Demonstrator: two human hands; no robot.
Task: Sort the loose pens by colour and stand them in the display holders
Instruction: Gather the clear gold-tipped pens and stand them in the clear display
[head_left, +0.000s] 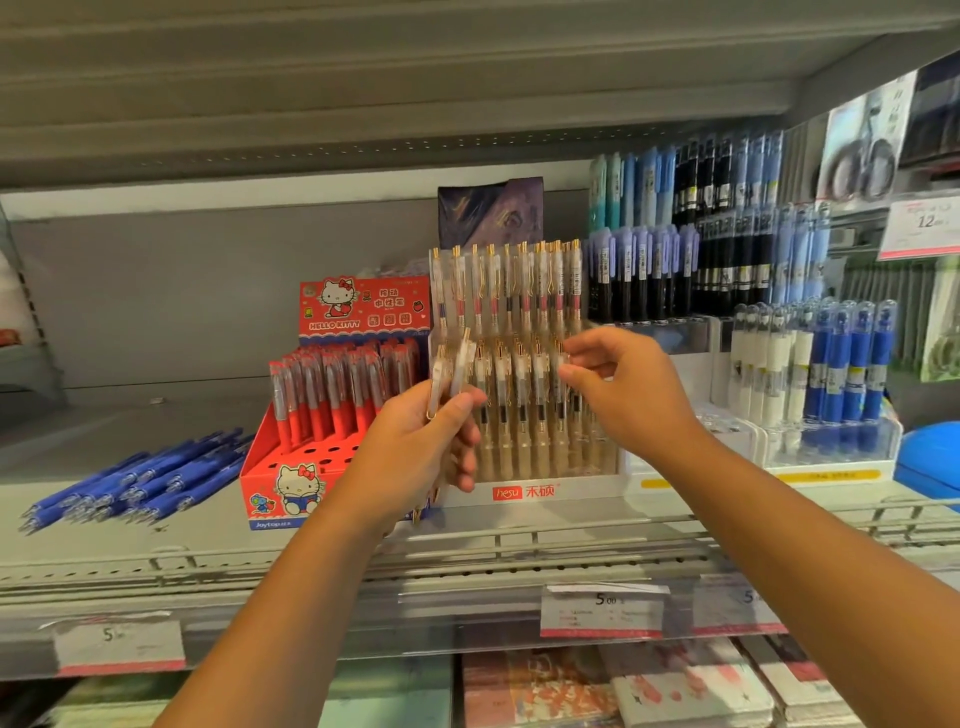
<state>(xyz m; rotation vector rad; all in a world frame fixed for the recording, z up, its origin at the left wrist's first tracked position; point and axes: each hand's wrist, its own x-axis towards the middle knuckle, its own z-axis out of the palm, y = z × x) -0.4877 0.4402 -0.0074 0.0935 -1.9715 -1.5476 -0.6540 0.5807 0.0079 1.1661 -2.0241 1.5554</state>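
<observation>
Placement step, by the look of it. Held a small bunch of clear pens (448, 382) with gold clips in the left grip (421, 447), fingers and thumb wrapped round them, roughly upright, just in front of the left end of the white tiered holder (524, 491). Reached with the right grip (623, 395) to the tops of the near row of pens standing in that holder, fingers (574, 343) curled close over the caps. Could not tell whether pinching one or only touching.

Noted red refills along the far row of the holder, with one darker at its left end, and black refills along the near row. Judged the task well short of done. Left a heap of loose blue pens (140, 483) lying flat on the shelf (78, 441), far to the left, beside the red cartoon box (291, 483) with open holes in its near rows.

Would next have needed, most likely, to match each held pen's refill to a row, find a free slot, then lower the pen straight down without knocking the close-packed neighbours. Called for a fine pinch near the top of one pen while keeping the rest bunched in the other grip. Some risk of misreading colour through the frosted barrels.
</observation>
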